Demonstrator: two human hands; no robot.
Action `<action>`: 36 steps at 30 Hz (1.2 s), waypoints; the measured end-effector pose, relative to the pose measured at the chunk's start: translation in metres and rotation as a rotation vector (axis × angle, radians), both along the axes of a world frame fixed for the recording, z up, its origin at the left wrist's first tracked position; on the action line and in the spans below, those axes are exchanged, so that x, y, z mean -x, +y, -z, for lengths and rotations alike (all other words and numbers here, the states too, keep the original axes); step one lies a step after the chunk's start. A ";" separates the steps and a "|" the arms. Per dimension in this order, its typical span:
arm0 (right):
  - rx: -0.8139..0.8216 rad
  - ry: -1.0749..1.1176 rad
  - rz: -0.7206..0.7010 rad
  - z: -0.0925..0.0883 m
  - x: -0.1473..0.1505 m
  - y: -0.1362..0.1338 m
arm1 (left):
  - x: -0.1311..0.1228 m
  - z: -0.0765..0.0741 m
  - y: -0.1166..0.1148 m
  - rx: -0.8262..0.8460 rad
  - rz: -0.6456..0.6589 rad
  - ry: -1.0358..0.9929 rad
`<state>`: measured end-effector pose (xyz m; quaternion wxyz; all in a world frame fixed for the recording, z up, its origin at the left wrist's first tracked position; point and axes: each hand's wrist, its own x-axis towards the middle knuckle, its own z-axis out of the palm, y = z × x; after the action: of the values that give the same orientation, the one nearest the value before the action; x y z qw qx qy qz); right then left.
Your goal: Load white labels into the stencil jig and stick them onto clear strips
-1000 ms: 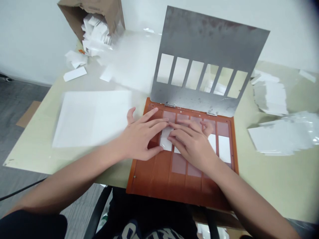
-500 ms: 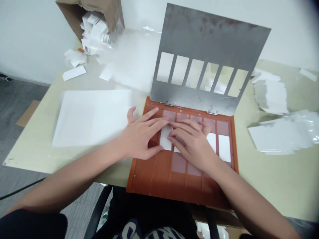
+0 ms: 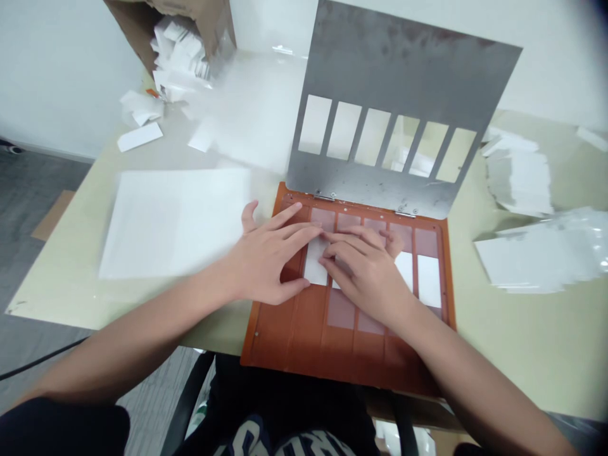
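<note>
Two bare hands meet over an orange-brown jig base [image 3: 308, 348] at the near edge of a pale table [image 3: 522, 354]; the left hand [image 3: 268, 263] is spread and open, its thumb tip by the lower left corner of a white card [image 3: 314, 269] and its foremost fingertips near that card's upper end; the right hand [image 3: 368, 275] is curled, with thumb and fingertips at the card's right edge, though I cannot tell whether they pinch it or merely press on it; the card lies flat in the jig base, between the two hands; to the right of the right hand, another white card [image 3: 430, 282] lies in the same row; a metal cover plate [image 3: 403, 69] with six rectangular cut-outs stands raised at the back on two hinges [image 3: 324, 197]; a white sheet [image 3: 171, 221] lies left of the jig base, a fanned stack of white cards [image 3: 527, 256] well to its right; farther back at left, a cardboard box [image 3: 216, 31] holds white pieces [image 3: 178, 54].
</note>
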<state>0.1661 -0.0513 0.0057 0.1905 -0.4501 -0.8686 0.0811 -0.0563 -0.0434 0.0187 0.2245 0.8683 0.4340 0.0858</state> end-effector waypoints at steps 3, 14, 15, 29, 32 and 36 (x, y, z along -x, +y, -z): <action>0.016 0.000 0.011 0.000 0.000 0.000 | 0.000 0.000 0.000 0.002 0.006 -0.009; 0.061 0.003 0.033 -0.001 0.001 0.002 | -0.003 0.004 -0.003 -0.037 -0.033 -0.010; 0.065 0.005 0.033 -0.001 0.001 0.002 | -0.003 0.004 -0.003 -0.040 -0.034 -0.007; 0.066 0.000 0.024 -0.001 0.000 0.002 | -0.002 0.002 -0.004 -0.023 -0.005 -0.006; 0.056 0.007 0.024 -0.001 0.001 0.002 | -0.001 0.002 -0.005 -0.038 0.003 -0.009; 0.052 0.019 0.019 -0.001 0.001 0.002 | -0.001 0.004 -0.004 -0.054 0.004 -0.013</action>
<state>0.1654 -0.0492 0.0071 0.1877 -0.4624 -0.8601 0.1062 -0.0557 -0.0478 0.0144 0.2039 0.8742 0.4285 0.1029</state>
